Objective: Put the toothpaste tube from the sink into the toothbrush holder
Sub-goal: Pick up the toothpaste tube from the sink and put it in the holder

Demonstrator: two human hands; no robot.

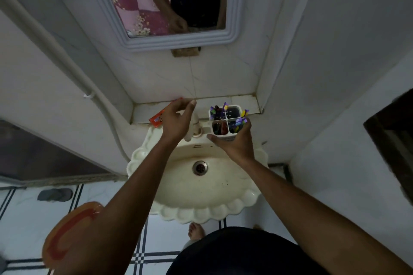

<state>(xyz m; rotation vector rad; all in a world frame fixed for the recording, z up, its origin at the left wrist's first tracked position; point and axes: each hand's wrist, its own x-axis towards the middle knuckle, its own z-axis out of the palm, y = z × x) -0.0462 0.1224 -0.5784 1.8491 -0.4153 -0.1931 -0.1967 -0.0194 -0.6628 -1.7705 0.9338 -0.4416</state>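
A red-orange toothpaste tube (156,119) is gripped in my left hand (176,121), above the ledge behind the sink. Its wide end sticks out to the lower left and a red tip shows by my fingers; the hand covers the middle. The white toothbrush holder (233,110) has four compartments with several purple and yellow brushes in them. My right hand (235,146) grips it from below and in front, lifted over the sink's back rim. The tube is left of the holder and apart from it.
The cream scalloped sink (201,212) with its drain (200,167) lies below my arms, with the tap (194,128) between my hands. A tiled ledge (143,111) and a mirror (178,40) are behind. White walls close in on both sides, with a pipe (67,60) on the left.
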